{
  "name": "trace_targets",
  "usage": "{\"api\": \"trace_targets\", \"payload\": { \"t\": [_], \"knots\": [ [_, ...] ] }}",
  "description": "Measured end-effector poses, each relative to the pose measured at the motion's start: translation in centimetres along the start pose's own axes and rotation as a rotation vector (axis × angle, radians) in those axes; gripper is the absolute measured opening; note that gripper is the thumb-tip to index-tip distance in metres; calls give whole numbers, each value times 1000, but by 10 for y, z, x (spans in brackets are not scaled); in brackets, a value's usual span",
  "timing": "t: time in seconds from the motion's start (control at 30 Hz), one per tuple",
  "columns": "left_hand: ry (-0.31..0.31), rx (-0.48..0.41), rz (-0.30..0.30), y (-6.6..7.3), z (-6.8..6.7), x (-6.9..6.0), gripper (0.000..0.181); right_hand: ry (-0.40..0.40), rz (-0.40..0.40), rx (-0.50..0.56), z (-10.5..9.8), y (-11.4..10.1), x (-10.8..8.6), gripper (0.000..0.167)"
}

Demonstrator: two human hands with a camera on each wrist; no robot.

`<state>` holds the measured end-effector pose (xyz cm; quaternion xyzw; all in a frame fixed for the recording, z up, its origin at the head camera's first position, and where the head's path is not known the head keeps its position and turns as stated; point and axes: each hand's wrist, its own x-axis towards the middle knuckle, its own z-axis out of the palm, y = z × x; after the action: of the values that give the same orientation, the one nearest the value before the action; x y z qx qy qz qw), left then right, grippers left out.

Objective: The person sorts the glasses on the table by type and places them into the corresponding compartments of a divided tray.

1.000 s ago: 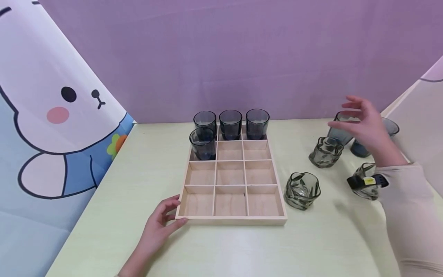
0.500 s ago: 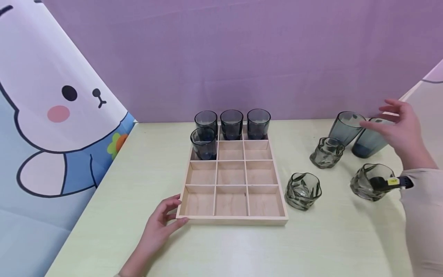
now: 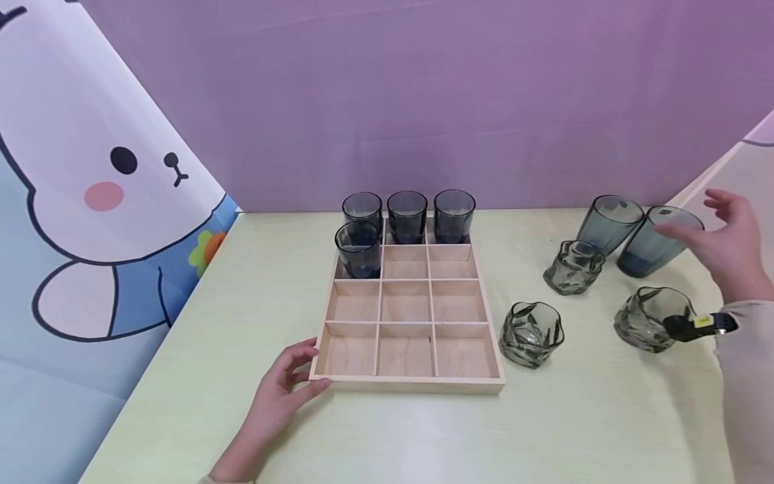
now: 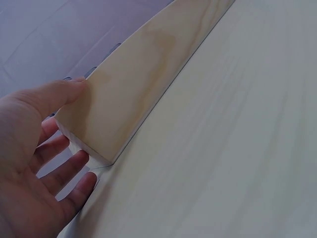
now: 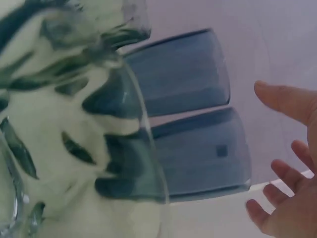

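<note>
My left hand holds the front left corner of a divided wooden tray; in the left wrist view its thumb lies on the front wall and its fingers on the side. Several dark blue-grey glass tumblers stand in the tray: a row of three along the back, and one tumbler in the second row's left compartment. My right hand, fingers spread, hovers by the rim of a tall blue-grey glass and holds nothing. The right wrist view shows a gap between the hand and this glass.
Another tall blue-grey glass stands just left of the first. Three wavy, faceted tumblers stand on the table's right: one tumbler beside the tray, one before the tall glasses, one near my right wrist. A purple cloth hangs behind.
My right hand has moved right, from over the left tall glass to beside the right one, uncovering both. My left hand has stayed on the tray corner.
</note>
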<state>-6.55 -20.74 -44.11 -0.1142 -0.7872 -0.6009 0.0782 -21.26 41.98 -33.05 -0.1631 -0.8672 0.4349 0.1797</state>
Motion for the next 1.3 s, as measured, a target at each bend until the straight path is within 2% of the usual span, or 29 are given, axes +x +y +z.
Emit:
{"api": "trace_targets", "payload": {
  "t": [0.13, 0.23, 0.33, 0.43, 0.5, 0.6, 0.67, 0.83, 0.93, 1.13, 1.3],
  "knots": [
    [3, 1, -9, 1, 0, 0, 45, -13, 44, -10, -2, 11, 5, 91],
    [3, -1, -14, 2, 0, 0, 45, -69, 59, 4, -4, 18, 11, 96],
    [5, -3, -18, 2, 0, -1, 45, -155, 70, 91, -4, 25, 19, 102],
    [8, -2, -22, 2, 0, -1, 45, -255, 89, 300, -4, 32, 25, 105],
    [7, -2, -24, 1, 0, -1, 45, -305, 88, 418, -3, 35, 27, 93],
    [5, -1, -24, 1, 0, -1, 45, -350, 78, 531, -1, 37, 28, 62],
    [3, -1, -21, 1, 0, -1, 45, -356, 54, 518, 0, 36, 28, 46],
    [1, -2, -15, 2, 0, 0, 45, -367, 29, 469, 0, 35, 29, 51],
    [-1, -1, -14, 2, 1, 0, 45, -376, 37, 503, 0, 36, 28, 58],
    [-2, 1, -20, 0, 1, -1, 45, -366, 25, 550, -1, 37, 27, 40],
    [0, 0, -19, 0, 1, -1, 45, -342, 5, 419, -5, 36, 26, 36]
  ]
}}
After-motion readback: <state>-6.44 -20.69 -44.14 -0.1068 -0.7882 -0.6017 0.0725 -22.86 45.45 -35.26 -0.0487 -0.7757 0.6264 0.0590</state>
